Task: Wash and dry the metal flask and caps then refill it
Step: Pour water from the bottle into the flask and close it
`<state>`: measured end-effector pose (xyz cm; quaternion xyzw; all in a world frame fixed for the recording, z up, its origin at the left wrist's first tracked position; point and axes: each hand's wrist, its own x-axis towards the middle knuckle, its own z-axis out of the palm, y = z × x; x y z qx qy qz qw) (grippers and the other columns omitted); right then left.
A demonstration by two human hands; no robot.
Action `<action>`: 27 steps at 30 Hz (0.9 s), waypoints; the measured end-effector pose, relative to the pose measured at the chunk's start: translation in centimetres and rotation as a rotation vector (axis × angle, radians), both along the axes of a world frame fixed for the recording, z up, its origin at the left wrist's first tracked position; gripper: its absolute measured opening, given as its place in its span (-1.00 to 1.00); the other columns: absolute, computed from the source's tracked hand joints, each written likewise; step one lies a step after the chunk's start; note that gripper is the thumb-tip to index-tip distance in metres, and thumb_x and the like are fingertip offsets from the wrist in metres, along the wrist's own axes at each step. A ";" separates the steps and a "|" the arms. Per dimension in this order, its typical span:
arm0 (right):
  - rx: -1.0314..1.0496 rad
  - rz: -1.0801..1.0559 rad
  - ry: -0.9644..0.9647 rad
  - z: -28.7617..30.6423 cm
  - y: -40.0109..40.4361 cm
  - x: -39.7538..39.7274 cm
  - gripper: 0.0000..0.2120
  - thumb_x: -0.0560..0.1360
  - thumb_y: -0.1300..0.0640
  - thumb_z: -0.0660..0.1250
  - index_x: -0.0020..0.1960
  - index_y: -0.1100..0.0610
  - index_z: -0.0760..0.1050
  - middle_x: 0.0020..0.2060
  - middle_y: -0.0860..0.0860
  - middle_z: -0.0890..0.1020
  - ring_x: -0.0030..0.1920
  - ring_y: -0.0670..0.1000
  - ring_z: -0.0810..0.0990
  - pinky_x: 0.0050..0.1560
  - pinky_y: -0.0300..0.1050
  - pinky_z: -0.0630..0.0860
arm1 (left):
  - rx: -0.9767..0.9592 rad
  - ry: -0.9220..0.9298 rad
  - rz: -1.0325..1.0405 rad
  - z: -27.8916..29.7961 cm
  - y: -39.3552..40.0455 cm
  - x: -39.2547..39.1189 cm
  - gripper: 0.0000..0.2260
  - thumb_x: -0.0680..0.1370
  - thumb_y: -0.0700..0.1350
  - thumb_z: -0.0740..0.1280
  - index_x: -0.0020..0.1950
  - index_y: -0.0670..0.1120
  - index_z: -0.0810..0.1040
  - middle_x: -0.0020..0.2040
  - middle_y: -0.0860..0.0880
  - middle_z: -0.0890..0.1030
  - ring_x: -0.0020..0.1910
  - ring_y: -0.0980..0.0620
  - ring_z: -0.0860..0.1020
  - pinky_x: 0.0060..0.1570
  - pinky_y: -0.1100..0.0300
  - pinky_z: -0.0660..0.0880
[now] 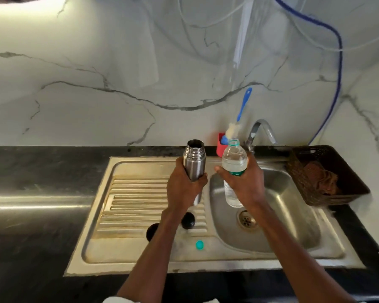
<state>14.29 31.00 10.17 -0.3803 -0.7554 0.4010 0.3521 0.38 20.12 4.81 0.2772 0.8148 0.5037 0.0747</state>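
Steel flask (pixel 194 160), uncapped and upright, gripped by the left hand (pixel 185 189); right hand (pixel 242 184) wraps an open plastic water bottle (pixel 234 162) above the sink (pixel 293 193).

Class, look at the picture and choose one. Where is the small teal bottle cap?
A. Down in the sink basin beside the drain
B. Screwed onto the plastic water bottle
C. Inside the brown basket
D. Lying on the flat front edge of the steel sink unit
D: the teal cap lies loose on the sink unit's front edge, while the plastic water bottle in the right hand has an open neck.

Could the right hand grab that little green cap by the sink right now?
Probably not: the right hand is gripping the water bottle. The green cap itself lies unobstructed.
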 end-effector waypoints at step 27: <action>0.686 0.258 -0.708 5.8 17.8 3.6 -0.29 0.37 -0.17 0.55 0.39 -0.08 0.28 0.17 -0.08 0.59 0.00 0.05 0.64 -0.18 -0.08 0.51 | -0.196 0.124 -0.111 0.9 11.2 3.8 -0.47 0.36 0.18 0.53 0.22 0.17 0.36 0.05 0.10 0.64 -0.10 -0.03 0.63 -0.04 -0.03 0.63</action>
